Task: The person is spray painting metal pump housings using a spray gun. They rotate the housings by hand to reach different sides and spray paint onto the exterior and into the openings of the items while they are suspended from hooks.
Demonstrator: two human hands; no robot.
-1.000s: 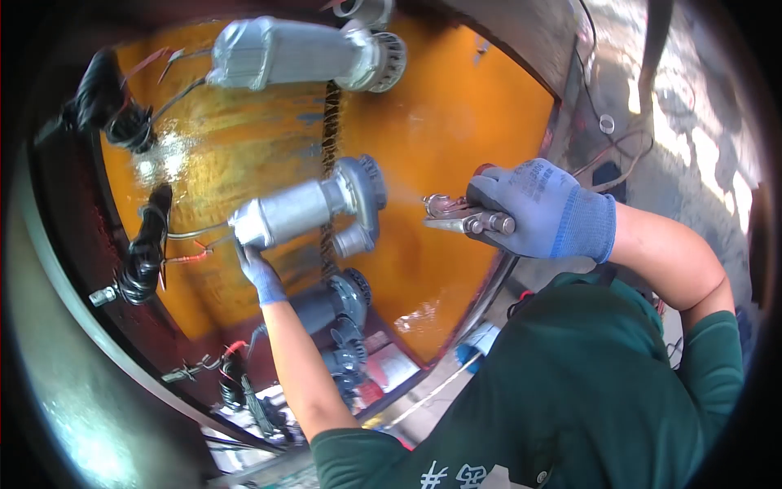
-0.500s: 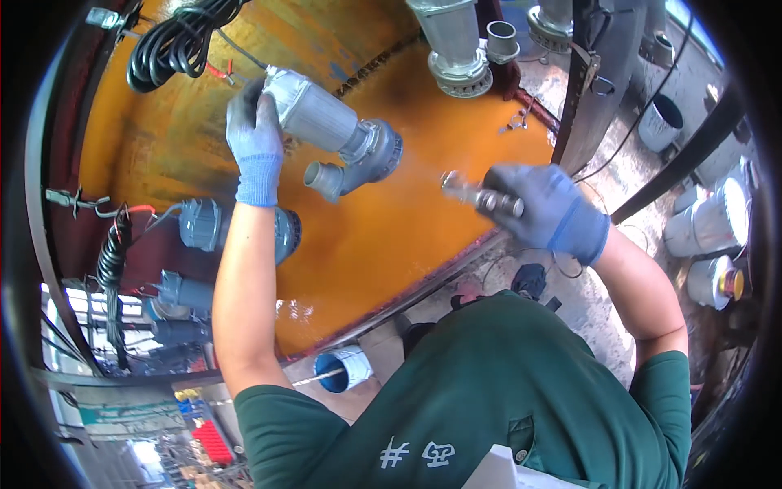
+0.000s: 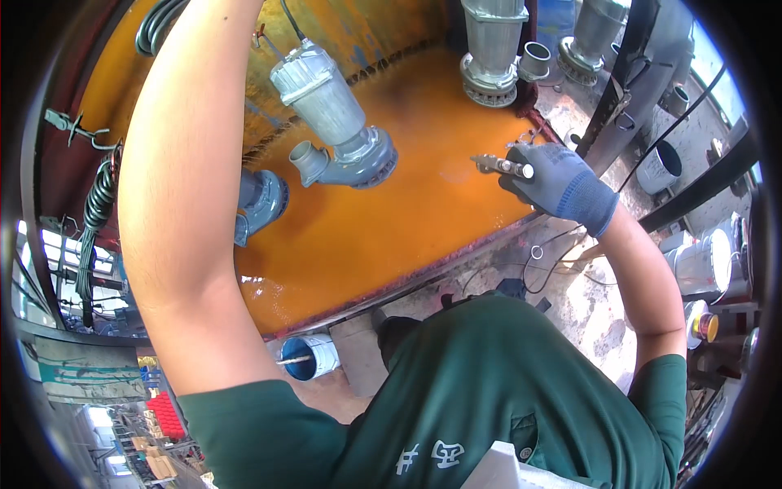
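we have the spray gun [image 3: 493, 165] in the r. hand [image 3: 562, 183]: the gloved fingers [image 3: 521, 190] are wrapped round it, & its front end points l., away from the palm. how hard they press, we cannot tell. the l. forearm [image 3: 195, 147] goes out of view at the top, so abt. the l. fingers we cannot tell.

the grey pump [image 3: 338, 126] is to the l. of the r. fingers & a bit higher, well apart from them, tilted, w/ the orange panel [image 3: 440, 220] behind. it seems to hang, but what carries it we cannot see clearly.

the pump is prob. metal, so heavy & stiff; we think it may swing slowly but w/ much force. its surface shines, so it may be slippery. for a good hold we'd take the motor body [image 3: 322, 90], or steady it by the outlet pipe [image 3: 308, 159], on the side far from the r. fingers. not by the cable [image 3: 293, 23]: this is prob. the soft & fragile part.

the gun is prob. stiff & light enough for one hand, best held as now, fingers behind the front end.

below l. of these fingers stands a bucket [image 3: 327, 354].
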